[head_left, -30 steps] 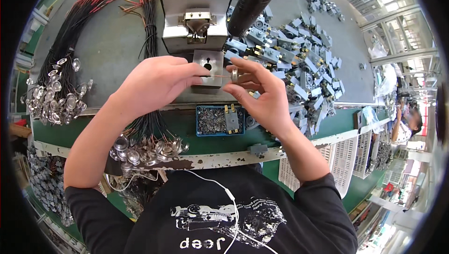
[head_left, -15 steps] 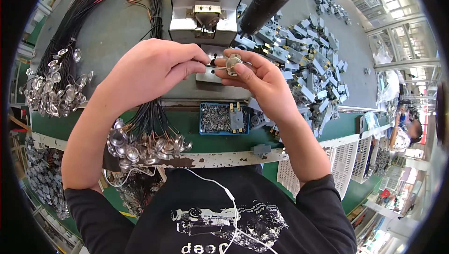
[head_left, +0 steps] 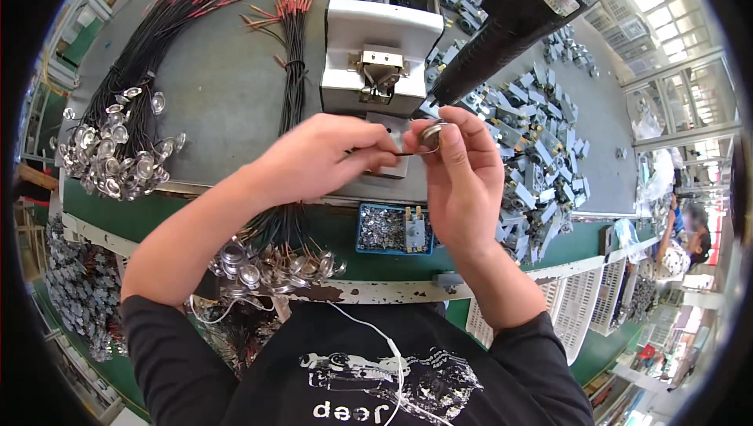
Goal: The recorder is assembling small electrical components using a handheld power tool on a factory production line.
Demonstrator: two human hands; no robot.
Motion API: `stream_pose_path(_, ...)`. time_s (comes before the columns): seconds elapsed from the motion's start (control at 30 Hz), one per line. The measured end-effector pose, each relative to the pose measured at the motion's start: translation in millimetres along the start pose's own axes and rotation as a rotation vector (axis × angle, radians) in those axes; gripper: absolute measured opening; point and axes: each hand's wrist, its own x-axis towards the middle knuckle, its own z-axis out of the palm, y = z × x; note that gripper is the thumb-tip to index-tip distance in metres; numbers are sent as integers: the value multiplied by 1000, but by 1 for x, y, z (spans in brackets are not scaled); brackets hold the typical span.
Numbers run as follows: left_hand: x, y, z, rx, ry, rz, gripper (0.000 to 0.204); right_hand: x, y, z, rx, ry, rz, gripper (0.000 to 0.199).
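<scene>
a round silver metal cap (head_left: 431, 136) is being gripped between the thumb and fingertips of the right hand (head_left: 464, 183), up in the air just beside a drilled steel block (head_left: 399, 123). a thin dark lead wire (head_left: 403, 154), running toward the cap, is being pinched between the thumb and fingers of the left hand (head_left: 329, 153) — the steel block is being partly covered by those same fingers. beyond the hands, a white-and-black benchtop machine (head_left: 382, 30) is being supported by the grey tabletop (head_left: 220, 89), while a black power tool (head_left: 502, 41) is being seen slanting down to the machine's right, in front of a broad heap of grey switch housings (head_left: 541, 151). to the left, black wires with red tips are being gathered in two bundles, the left bundle (head_left: 129, 57) and the right bundle (head_left: 294, 85), with silver caps at their near ends. small metal parts (head_left: 380, 226) and one grey housing with brass terminals (head_left: 415, 231) are being held in a blue tray (head_left: 360, 231) at the near edge — below the steel block in the view.
</scene>
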Motion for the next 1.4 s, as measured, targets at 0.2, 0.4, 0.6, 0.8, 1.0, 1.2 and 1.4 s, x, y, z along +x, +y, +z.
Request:
stream_pose_path(0.2,-6,9,-13,529,-10,269,13,37,-29,-26,-529,-506,470,24)
stream_pose_path(0.4,-5,7,-10,515,-7,277,12,21,-38,-32,-770,-583,372,33)
stream_pose_path(0.6,-7,8,-11,370,18,258,25,14,-39,-32,-654,-557,378,37)
stream_pose_path(0.8,-6,7,-5,439,112,286,29,-15,-9,-36,-276,-363,267,40)
stream_pose_path(1.0,-3,7,-13,328,57,278,31,3,-18,-39,-215,-457,468,37)
stream_pose_path(1.2,1,-7,-21,437,-87,549,27,70,-18,-46,-259,-951,730,39)
stream_pose_path(1.4,3,-15,-1,399,-291,399,19,65,-14,-38,-788,-1070,711,32)
